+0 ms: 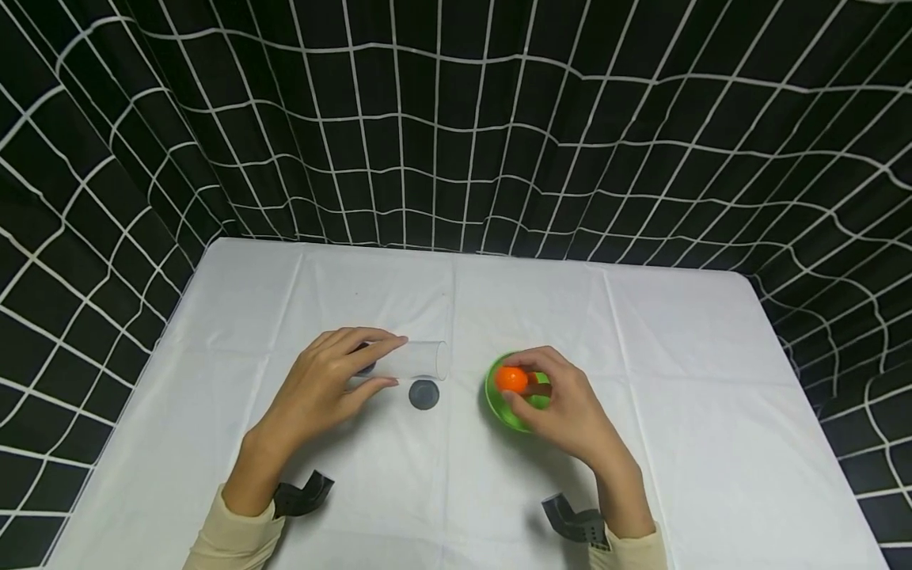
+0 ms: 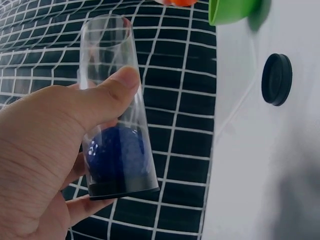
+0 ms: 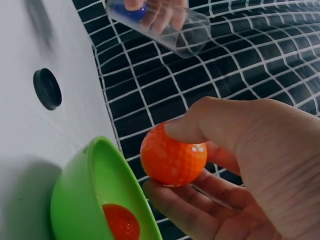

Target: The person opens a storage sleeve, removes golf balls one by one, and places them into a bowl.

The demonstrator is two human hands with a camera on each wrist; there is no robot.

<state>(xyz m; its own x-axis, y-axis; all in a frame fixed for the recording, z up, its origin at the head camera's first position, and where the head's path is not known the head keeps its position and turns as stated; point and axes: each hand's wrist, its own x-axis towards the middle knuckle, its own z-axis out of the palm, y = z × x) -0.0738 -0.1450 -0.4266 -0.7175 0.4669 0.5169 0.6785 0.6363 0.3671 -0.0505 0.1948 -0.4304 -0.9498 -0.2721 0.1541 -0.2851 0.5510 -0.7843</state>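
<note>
My left hand [image 1: 335,380] grips a clear plastic tube [image 1: 416,360] lying sideways just above the table, open end toward the right. A blue ball [image 2: 117,155] sits at the tube's [image 2: 112,100] closed black end, under my thumb. My right hand [image 1: 563,400] pinches an orange dimpled ball [image 1: 511,379] between thumb and fingers, held over a green bowl [image 1: 499,404]. In the right wrist view the orange ball [image 3: 173,155] hangs above the bowl [image 3: 90,200], and a second orange ball [image 3: 120,222] lies inside it.
A black round cap [image 1: 423,394] lies on the white tablecloth [image 1: 677,356] between the tube and the bowl. A black curtain with a white grid [image 1: 456,119] closes off the back and sides of the table.
</note>
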